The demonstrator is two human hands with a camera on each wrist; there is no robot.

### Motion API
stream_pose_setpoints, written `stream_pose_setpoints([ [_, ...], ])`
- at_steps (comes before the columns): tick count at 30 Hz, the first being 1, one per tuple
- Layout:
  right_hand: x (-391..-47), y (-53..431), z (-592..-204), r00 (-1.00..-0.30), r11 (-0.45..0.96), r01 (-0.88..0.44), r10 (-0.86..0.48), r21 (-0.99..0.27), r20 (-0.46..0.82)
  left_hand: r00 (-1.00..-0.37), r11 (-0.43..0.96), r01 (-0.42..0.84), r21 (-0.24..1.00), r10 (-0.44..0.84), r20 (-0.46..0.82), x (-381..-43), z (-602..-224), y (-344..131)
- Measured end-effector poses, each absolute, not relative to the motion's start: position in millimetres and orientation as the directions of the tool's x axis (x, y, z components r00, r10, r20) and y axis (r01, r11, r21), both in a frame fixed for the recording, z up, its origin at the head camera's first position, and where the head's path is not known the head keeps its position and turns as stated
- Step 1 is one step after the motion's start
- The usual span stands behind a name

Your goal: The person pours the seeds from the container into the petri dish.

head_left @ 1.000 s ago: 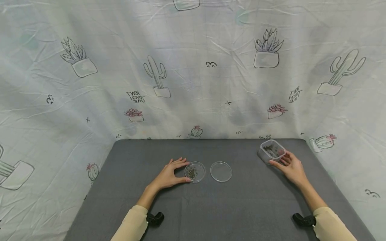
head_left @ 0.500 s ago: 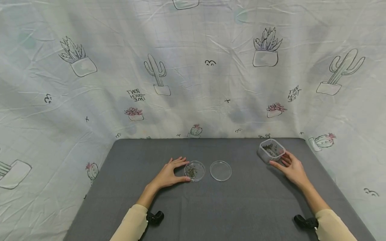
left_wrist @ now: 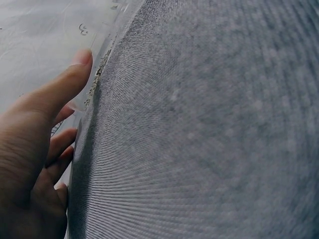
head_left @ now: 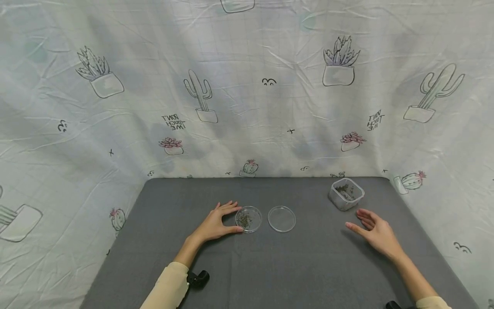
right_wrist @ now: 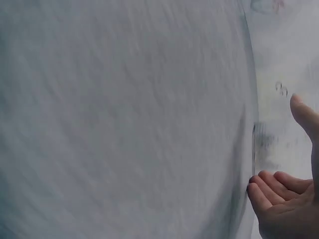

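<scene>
Your left grip (head_left: 216, 224), spread wide, pinches a round clear dish (head_left: 255, 219) of crumbly bits (head_left: 244, 220) on the woven-textured grey desk (head_left: 270, 266). Your right grip (head_left: 377, 235), loosely parted, holds nothing, near the translucent, round-cornered tub (head_left: 338, 200).

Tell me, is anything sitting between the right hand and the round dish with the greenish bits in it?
Yes: the other round clear dish lies on the gray table between the right hand and the left dish of greenish bits. It looks low, so the hand could probably pass above it.
</scene>
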State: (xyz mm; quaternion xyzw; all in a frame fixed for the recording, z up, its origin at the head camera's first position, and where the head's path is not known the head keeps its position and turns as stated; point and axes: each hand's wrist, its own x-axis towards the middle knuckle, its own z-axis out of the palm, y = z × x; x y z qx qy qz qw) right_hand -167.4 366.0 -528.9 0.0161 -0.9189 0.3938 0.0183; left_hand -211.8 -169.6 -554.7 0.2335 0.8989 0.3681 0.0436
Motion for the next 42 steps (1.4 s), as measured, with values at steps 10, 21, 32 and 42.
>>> stream_pose_setpoints([
  [10,-166.8,317.3,-525.0,-0.981,0.666,-0.162,-0.188,-0.728,0.047,-0.888,0.618,0.384,0.686,0.451,0.091,-213.2,-552.9,-169.7],
  [21,-195.4,258.0,-536.2,-0.888,0.705,-0.448,-0.423,-0.551,0.181,-0.889,0.617,0.379,0.689,0.45,0.087,-212.7,-549.9,-168.6],
  [32,-228.9,241.3,-573.3,-0.808,0.624,-0.579,-0.524,-0.524,0.27,-0.889,0.616,0.379,0.691,0.45,0.087,-212.7,-553.6,-168.6],
  [42,-226.6,224.7,-545.1,-0.815,0.643,-0.541,-0.561,-0.542,0.147,-0.89,0.615,0.383,0.689,0.446,0.097,-213.0,-553.7,-167.8],
])
